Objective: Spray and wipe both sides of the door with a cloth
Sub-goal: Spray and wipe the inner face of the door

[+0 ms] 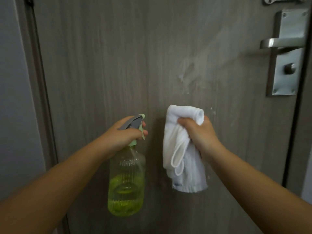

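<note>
With a wet, misty patch (190, 71) showing on the grey wood-grain door (101, 65) left of the steel lever handle (283, 43), this looks like spraying just giving way to wiping: the left hand (124, 134) grips the clear ribbed spray bottle of yellow-green liquid (126, 181), the right hand (200, 132) clutches the bunched white cloth (182, 149), which must rise onto that patch.

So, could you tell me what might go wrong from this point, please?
The wet patch on the door sits above the cloth; it may run down and streak before the right hand wipes it. More mist from the spray bottle in the left hand could spot the metal handle.
</note>
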`<state>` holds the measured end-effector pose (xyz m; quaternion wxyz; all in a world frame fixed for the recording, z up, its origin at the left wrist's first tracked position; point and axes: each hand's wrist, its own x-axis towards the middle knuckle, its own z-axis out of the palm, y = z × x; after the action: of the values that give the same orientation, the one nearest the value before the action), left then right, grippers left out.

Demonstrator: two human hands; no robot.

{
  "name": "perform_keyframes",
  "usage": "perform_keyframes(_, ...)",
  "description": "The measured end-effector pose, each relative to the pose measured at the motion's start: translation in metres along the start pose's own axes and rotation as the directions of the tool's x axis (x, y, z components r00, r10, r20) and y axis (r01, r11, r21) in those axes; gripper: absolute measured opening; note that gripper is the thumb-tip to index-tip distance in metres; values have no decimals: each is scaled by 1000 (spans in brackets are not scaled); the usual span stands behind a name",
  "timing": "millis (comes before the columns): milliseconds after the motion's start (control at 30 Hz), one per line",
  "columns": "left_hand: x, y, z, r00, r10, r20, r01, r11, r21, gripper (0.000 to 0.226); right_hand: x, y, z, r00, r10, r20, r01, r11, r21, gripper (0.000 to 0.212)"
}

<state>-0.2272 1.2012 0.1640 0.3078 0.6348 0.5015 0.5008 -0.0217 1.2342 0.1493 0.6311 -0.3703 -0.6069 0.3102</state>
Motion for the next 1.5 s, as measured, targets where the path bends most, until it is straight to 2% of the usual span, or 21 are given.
perform_keyframes(100, 17, 12, 24, 999, 36, 21, -36, 999, -16, 32, 15, 2, -42, 971, -89, -223, 70, 993, -94, 13)
perform_keyframes(200, 36, 25, 46, 997, 71, 24, -70, 997, -21, 28, 32, -1, -78, 936, -192, -294, 150, 976, -161, 15)
perform_keyframes(267, 46, 32, 58, 995, 93, 25, -93, 995, -21, 34, 44, -1, -93, 900, -282, -332, 220, 952, -212, 19)
perform_keyframes(367, 60, 38, 72, 995, 102, -1, -102, 995, 12, 29, 61, 8, -105, 851, -311, -423, 189, 933, -307, 17)
perform_keyframes(433, 67, 38, 79, 996, 90, -19, -90, 996, 4, 31, 70, 18, -103, 845, -332, -418, 138, 892, -430, 14)
perform_keyframes(500, 73, 37, 85, 995, 94, -22, -94, 996, 14, 29, 79, 28, -99, 837, -348, -421, 97, 853, -513, 32)
perform_keyframes(600, 82, 33, 88, 991, 124, -44, -121, 990, 66, 17, 87, 35, -96, 842, -267, -469, -36, 840, -542, 54)
perform_keyframes(667, 86, 30, 88, 988, 142, -54, -139, 988, 67, 19, 87, 38, -97, 848, -249, -468, -108, 783, -612, 72)
perform_keyframes(733, 87, 31, 88, 984, 160, -80, -157, 987, 46, 15, 87, 40, -97, 855, -252, -453, -113, 763, -637, 81)
perform_keyframes(800, 85, 33, 85, 976, 180, -119, -177, 984, 32, 14, 87, 39, -101, 870, -236, -432, -72, 807, -587, 77)
perform_keyframes(867, 82, 35, 82, 970, 191, -150, -192, 981, 11, 20, 87, 33, -103, 884, -238, -402, 2, 863, -506, 63)
perform_keyframes(933, 77, 36, 77, 964, 201, -172, -204, 979, 2, 21, 85, 21, -100, 866, -321, -382, 95, 858, -505, 51)
perform_keyframes(1000, 74, 38, 73, 962, 214, -167, -215, 976, 14, 22, 89, 2, -93, 800, -468, -375, 184, 787, -589, 51)
perform_keyframes(1100, 71, 42, 68, 958, 240, -156, -238, 971, 35, 18, 111, -42, -73, 669, -680, -300, 267, 597, -756, 51)
perform_keyframes(1200, 72, 44, 62, 952, 253, -175, -256, 967, 4, 20, 138, -59, -49, 607, -776, -173, 245, 390, -888, 37)
perform_keyframes(1267, 75, 44, 57, 948, 249, -199, -261, 965, -35, 25, 145, -31, -32, 588, -806, -63, 248, 254, -935, 47)
perform_keyframes(1333, 78, 42, 52, 947, 229, -227, -253, 964, -82, 24, 136, 13, -14, 454, -890, 49, 302, 101, -948, 57)
perform_keyframes(1400, 84, 39, 49, 945, 211, -249, -243, 964, -108, 26, 126, 45, -6, 338, -935, 109, 363, 23, -932, 47)
perform_keyframes(1433, 85, 36, 48, 943, 214, -254, -245, 965, -96, 26, 122, 52, -5, 309, -942, 134, 390, -4, -921, 41)
perform_keyframes(1500, 86, 32, 46, 944, 223, -242, -248, 965, -80, 28, 121, 50, -10, 317, -931, 184, 432, -31, -901, 36)
